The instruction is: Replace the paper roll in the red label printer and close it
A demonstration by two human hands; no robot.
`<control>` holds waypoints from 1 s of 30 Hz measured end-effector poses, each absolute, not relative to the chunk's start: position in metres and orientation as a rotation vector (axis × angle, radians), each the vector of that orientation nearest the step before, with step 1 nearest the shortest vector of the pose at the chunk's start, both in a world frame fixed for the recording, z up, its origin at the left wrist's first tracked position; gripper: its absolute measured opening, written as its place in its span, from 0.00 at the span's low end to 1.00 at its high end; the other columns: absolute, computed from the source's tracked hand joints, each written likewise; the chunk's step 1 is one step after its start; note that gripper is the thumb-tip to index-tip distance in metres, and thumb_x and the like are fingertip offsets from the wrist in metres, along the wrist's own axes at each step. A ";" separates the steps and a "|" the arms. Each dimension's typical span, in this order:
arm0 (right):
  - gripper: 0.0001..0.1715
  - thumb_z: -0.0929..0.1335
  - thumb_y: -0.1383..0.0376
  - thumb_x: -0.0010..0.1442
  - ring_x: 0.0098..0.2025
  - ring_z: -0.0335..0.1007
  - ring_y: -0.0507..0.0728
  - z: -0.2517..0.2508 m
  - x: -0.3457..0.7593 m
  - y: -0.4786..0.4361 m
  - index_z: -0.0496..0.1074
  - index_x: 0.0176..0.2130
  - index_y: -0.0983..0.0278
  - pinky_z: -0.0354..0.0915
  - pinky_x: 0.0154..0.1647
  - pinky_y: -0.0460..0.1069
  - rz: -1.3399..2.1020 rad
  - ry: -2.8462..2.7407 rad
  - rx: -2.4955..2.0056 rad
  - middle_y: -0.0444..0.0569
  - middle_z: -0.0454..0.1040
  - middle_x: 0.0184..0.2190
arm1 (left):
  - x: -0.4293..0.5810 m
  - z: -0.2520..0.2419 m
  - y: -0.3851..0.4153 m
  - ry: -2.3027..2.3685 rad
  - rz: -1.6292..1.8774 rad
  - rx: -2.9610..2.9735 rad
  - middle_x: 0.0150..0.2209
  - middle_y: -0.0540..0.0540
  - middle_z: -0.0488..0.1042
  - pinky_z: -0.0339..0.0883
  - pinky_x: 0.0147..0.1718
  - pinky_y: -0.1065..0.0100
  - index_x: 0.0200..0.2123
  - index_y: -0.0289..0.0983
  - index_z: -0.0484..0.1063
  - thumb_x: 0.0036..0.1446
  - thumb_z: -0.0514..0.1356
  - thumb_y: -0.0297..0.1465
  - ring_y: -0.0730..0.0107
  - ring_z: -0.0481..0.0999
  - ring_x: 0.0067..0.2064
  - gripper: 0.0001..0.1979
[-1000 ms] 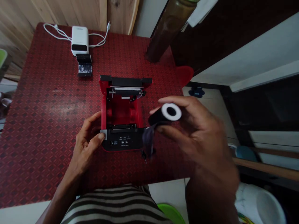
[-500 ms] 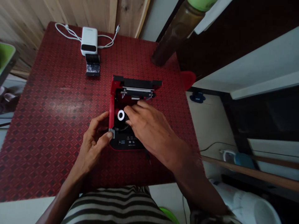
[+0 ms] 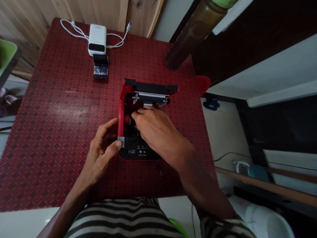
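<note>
A red and black machine, which looks like a small printer, stands on the table with its lid raised. A roller assembly shows under the lid, and printed marks and small controls lie on the black front panel. My left hand rests against the left side, thumb on the grey front corner, fingers apart. My right hand reaches into the compartment with fingers curled and pinched at a dark spool with a pale rim. The hand hides most of that spool and of the inside.
A white power bank with a white cable lies at the back left. Just in front of it is a black folded strip with whitish streaks. A tall brown bottle with a green cap stands at the back right of the red patterned table.
The white ring end of the spool, facing up before, is now turned and mostly out of sight under my right fingers. The left hand keeps its place on the machine. The view has shifted slightly.
</note>
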State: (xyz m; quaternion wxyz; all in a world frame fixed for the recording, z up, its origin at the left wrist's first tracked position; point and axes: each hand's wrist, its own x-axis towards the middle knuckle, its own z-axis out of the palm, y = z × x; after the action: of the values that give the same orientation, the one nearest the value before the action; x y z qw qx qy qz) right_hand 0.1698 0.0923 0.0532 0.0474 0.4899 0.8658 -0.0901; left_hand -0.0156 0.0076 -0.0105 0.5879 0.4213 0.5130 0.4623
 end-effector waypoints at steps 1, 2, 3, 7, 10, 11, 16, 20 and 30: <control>0.18 0.67 0.80 0.75 0.50 0.85 0.66 0.051 0.171 0.094 0.84 0.48 0.64 0.74 0.48 0.57 -0.278 2.659 1.496 0.58 0.88 0.44 | -0.016 -0.010 0.008 1.198 1.079 0.990 0.69 0.40 0.82 0.81 0.63 0.45 0.71 0.46 0.77 0.71 0.72 0.48 0.41 0.82 0.69 0.30; 0.18 0.67 0.81 0.75 0.50 0.86 0.66 0.049 0.172 0.095 0.84 0.48 0.64 0.74 0.47 0.56 -0.285 2.665 1.492 0.58 0.88 0.44 | -0.016 -0.010 0.008 1.202 1.079 0.998 0.70 0.41 0.82 0.80 0.64 0.45 0.71 0.46 0.77 0.71 0.72 0.48 0.41 0.82 0.70 0.30; 0.18 0.67 0.80 0.75 0.50 0.86 0.66 0.047 0.173 0.096 0.83 0.48 0.64 0.74 0.48 0.56 -0.296 2.663 1.486 0.58 0.88 0.45 | -0.016 -0.010 0.008 1.207 1.078 1.005 0.70 0.41 0.81 0.80 0.64 0.45 0.71 0.46 0.77 0.72 0.71 0.48 0.41 0.82 0.70 0.30; 0.19 0.66 0.81 0.75 0.54 0.86 0.65 0.044 0.176 0.098 0.83 0.50 0.65 0.76 0.55 0.57 -0.348 2.661 1.495 0.58 0.88 0.48 | -0.017 -0.011 0.009 1.214 1.072 1.018 0.71 0.40 0.81 0.81 0.63 0.47 0.72 0.45 0.76 0.72 0.71 0.49 0.42 0.82 0.69 0.31; 0.24 0.65 0.82 0.74 0.59 0.85 0.64 0.048 0.182 0.094 0.81 0.57 0.65 0.77 0.63 0.58 -0.430 2.732 1.524 0.57 0.88 0.54 | -0.017 -0.012 0.009 1.205 1.067 1.009 0.71 0.39 0.81 0.81 0.61 0.50 0.72 0.44 0.76 0.72 0.71 0.49 0.44 0.84 0.67 0.32; 0.25 0.64 0.82 0.74 0.60 0.84 0.64 0.051 0.186 0.092 0.81 0.59 0.64 0.77 0.65 0.59 -0.471 2.774 1.527 0.56 0.88 0.56 | -0.017 -0.012 0.009 1.202 1.065 1.004 0.71 0.40 0.81 0.81 0.61 0.50 0.72 0.44 0.76 0.72 0.71 0.49 0.45 0.84 0.66 0.32; 0.23 0.66 0.80 0.75 0.56 0.85 0.61 0.064 0.206 0.080 0.85 0.53 0.59 0.78 0.68 0.60 -0.794 2.941 1.294 0.50 0.90 0.54 | -0.017 -0.013 0.009 1.211 1.087 1.032 0.71 0.40 0.81 0.83 0.60 0.48 0.71 0.45 0.77 0.71 0.71 0.48 0.40 0.80 0.73 0.30; 0.18 0.67 0.74 0.80 0.52 0.86 0.61 0.065 0.218 0.073 0.86 0.48 0.59 0.80 0.62 0.59 -0.915 2.962 1.299 0.50 0.90 0.49 | -0.017 -0.013 0.010 1.223 1.103 1.034 0.71 0.39 0.81 0.84 0.60 0.47 0.70 0.45 0.78 0.70 0.73 0.49 0.36 0.75 0.77 0.31; 0.08 0.73 0.67 0.80 0.51 0.87 0.61 0.060 0.232 0.066 0.86 0.50 0.62 0.80 0.60 0.58 -1.087 3.072 1.288 0.51 0.91 0.49 | -0.030 0.004 0.023 1.373 1.156 1.161 0.69 0.39 0.82 0.78 0.67 0.44 0.69 0.46 0.80 0.71 0.72 0.51 0.39 0.80 0.71 0.30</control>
State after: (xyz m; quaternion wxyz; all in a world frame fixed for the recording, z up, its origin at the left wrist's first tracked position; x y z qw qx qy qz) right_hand 0.2322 0.0665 0.0597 -0.1803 0.3614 0.8624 -0.3053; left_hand -0.0295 0.0234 0.0042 0.4812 0.4763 0.5629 0.4740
